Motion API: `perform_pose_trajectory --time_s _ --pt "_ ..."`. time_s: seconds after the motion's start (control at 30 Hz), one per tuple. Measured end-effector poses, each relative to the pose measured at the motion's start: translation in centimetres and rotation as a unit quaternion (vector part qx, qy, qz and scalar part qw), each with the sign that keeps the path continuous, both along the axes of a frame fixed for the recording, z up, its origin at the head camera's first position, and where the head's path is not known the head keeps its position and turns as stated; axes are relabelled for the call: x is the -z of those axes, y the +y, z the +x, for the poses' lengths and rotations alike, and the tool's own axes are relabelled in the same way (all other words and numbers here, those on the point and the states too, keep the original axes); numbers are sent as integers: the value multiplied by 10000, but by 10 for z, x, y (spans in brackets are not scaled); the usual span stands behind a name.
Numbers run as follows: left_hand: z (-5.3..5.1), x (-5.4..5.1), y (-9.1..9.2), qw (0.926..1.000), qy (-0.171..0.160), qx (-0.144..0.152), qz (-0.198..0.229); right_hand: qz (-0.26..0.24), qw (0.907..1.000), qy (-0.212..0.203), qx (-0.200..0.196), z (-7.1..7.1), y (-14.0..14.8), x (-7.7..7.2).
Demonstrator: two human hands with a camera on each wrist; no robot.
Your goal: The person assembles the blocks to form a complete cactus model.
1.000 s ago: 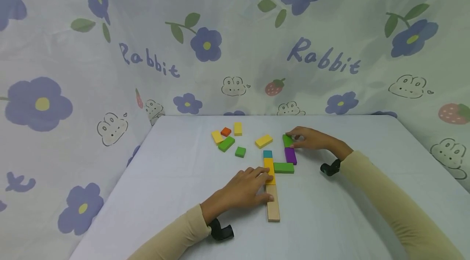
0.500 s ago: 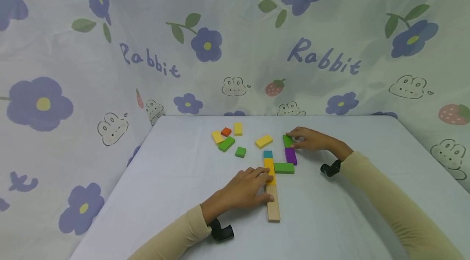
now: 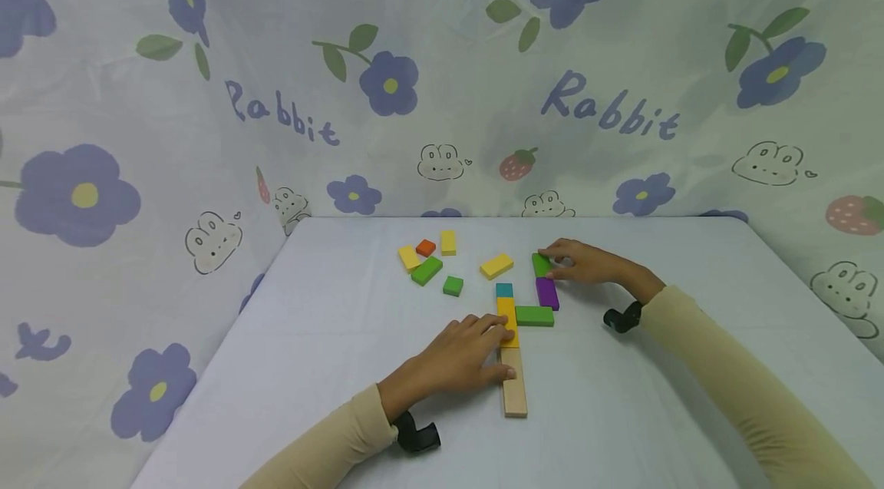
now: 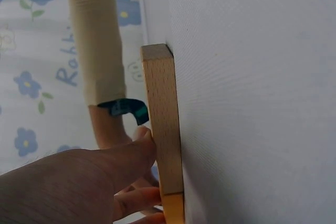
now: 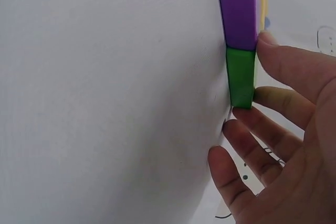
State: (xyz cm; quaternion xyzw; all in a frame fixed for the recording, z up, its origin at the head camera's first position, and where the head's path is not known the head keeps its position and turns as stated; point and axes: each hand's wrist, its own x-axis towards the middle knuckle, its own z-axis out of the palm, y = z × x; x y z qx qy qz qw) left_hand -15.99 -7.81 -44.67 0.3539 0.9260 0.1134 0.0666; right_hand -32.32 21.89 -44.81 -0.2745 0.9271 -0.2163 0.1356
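Observation:
In the head view my left hand (image 3: 464, 357) rests on a row of flat toy blocks. Its fingers touch the orange-yellow block (image 3: 506, 310), and its thumb lies on the plain wooden block (image 3: 514, 398). A teal block (image 3: 504, 290) caps the far end of that row. Farther back, my right hand (image 3: 587, 262) touches a green block (image 3: 541, 265). The right wrist view has one fingertip at this block's end and the thumb by its seam with the purple block (image 5: 239, 14). Another green block (image 3: 535, 316) lies crosswise between the row and the purple block.
Loose blocks lie at the back of the white table (image 3: 311, 305): a yellow block (image 3: 496, 266), a small green block (image 3: 453, 286), a green block (image 3: 427, 271), an orange-red block (image 3: 425, 248) and two more yellow ones. A patterned cloth (image 3: 442, 113) hangs behind.

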Motion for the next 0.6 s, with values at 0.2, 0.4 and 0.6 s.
perform_pose_trajectory --time_s 0.2,0.4,0.6 --pt "0 0 0 10000 16 -7 -2 0 9999 114 -21 -1 -2 0" --pt "0 0 0 10000 17 -11 -13 51 9997 228 -99 -2 -2 -1" --pt "0 -1 -1 10000 82 37 -32 73 9997 199 -101 -2 -2 -1"
